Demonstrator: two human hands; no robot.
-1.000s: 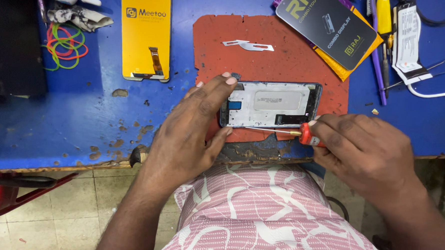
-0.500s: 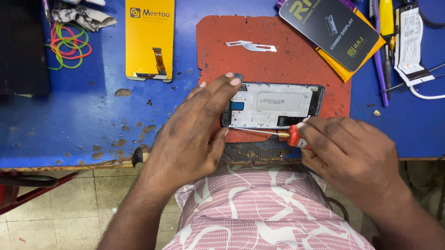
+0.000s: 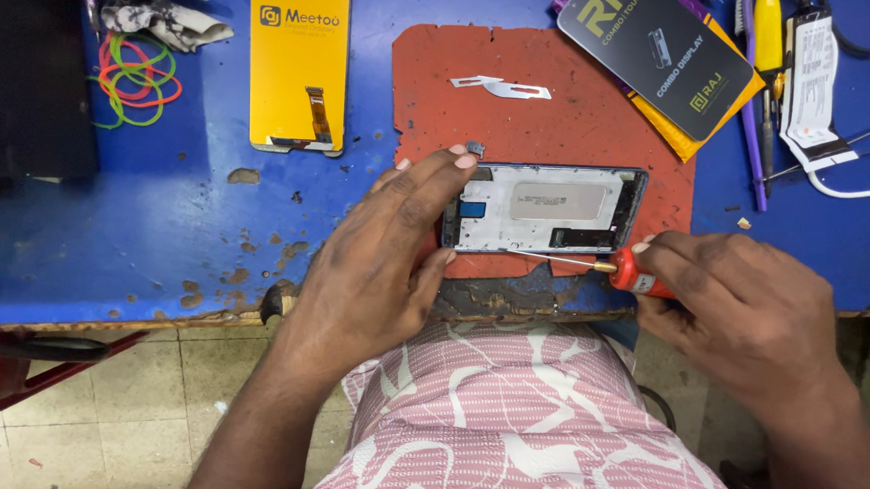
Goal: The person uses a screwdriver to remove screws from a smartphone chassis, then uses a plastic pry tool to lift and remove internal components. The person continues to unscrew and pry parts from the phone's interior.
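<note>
Right at the middle of the bench lies an opened phone frame [image 3: 543, 209], long side running across, inner face up, sitting on a worn red work mat [image 3: 586, 121] that gives it a softer bed than the chipped blue tabletop [image 3: 161, 237]. The left hand [image 3: 377, 267] comes in from seven o'clock and lies flat over the frame's nine o'clock end, fingers together and stretched along its top edge, thumb tucked against the lower corner. That looks like a hold-down, pinning the frame so it cannot skate on the mat.

At four o'clock from the frame, the right hand [image 3: 741, 309] has its fingers closed around the red handle of a small precision screwdriver [image 3: 602, 264]. The thin shaft slants up toward ten o'clock, its tip meeting the lower edge of the frame near the middle. The low angle suggests the person is working at something along that rim; I cannot make out a screw there.

At twelve o'clock on the mat rests a pale, thin metal bracket [image 3: 501, 85], well apart from the frame, set out of the working zone. A yellow parts box [image 3: 300, 65] sits at eleven o'clock, coloured rubber bands [image 3: 134, 77] further out at ten. At one o'clock a black display package [image 3: 656, 44] lies over an orange one, with tools and a white cable at two o'clock, near the right arm.
</note>
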